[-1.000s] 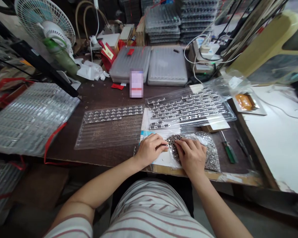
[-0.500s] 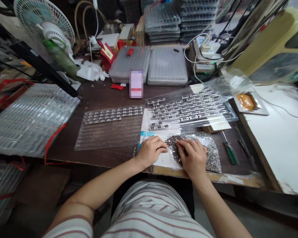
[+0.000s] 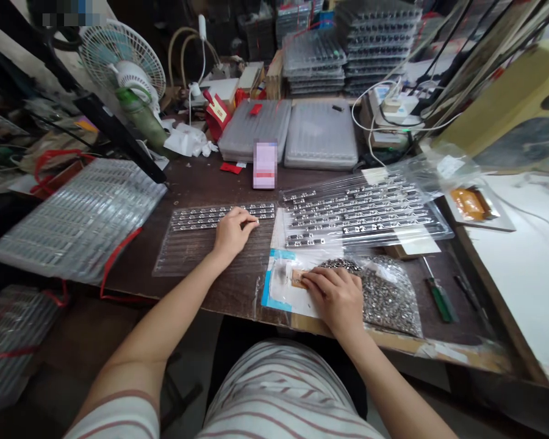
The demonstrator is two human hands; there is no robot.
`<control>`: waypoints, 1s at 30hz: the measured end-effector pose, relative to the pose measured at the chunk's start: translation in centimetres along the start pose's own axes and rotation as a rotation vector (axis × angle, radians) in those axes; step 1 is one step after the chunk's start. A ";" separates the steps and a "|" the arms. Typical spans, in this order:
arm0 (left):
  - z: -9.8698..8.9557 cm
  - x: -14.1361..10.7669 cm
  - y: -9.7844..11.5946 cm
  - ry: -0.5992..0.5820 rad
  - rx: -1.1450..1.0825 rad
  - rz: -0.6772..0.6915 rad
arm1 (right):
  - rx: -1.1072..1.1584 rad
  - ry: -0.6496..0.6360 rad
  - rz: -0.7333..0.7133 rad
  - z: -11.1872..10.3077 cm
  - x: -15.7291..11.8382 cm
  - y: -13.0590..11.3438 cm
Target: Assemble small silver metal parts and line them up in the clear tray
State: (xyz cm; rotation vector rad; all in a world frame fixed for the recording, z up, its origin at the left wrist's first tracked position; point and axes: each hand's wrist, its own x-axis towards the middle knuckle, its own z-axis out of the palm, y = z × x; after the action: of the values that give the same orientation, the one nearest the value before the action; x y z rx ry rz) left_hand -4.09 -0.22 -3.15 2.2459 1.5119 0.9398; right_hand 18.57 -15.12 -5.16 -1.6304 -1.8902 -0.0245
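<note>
My left hand [image 3: 231, 236] is over the left clear plastic tray [image 3: 178, 259], whose upper grooves hold rows of small metal connectors [image 3: 196, 215]. Its thumb and fingers are pinched at the end of a row, on something too small to make out. My right hand [image 3: 341, 299] rests at the near edge of a pile of small shiny metal parts [image 3: 343, 264]. Those fingers are pressed together beside a small brown piece [image 3: 298, 278] lying on white paper [image 3: 281, 292] with blue edges; whatever they hold is hidden.
A second clear tray [image 3: 375, 235] with rows of connectors lies behind my right hand. To the right are a bag of metal parts [image 3: 391, 299] and a green-handled screwdriver [image 3: 439, 300]. Stacked trays [image 3: 80, 219] stand left; a phone [image 3: 265, 166] leans at the back.
My left hand has moved from the paper by the metal pile, left and away from me, to the left tray. My right hand has shifted left off the pile. The camera view has turned slightly.
</note>
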 end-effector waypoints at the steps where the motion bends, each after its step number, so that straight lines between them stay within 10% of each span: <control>1: -0.4 0.3 -1.3 -0.002 0.059 0.004 | 0.002 0.004 0.004 0.2 0.0 0.0; 7: -2.0 -0.8 -4.0 0.015 0.296 0.002 | 0.005 -0.013 0.012 0.4 -0.1 -0.1; 17: 3.3 -1.4 6.2 -0.260 0.108 0.200 | -0.206 -0.004 0.003 -1.8 -0.6 1.4; 30: -0.1 -5.6 4.7 -0.429 -0.692 -0.311 | -0.366 -0.174 -0.085 0.4 2.5 0.5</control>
State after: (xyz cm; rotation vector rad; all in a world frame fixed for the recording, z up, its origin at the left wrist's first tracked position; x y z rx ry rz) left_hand -2.07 -7.21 -2.49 1.5353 1.0767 0.6825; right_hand 18.72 -12.66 -4.53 -1.8373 -2.1864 -0.2881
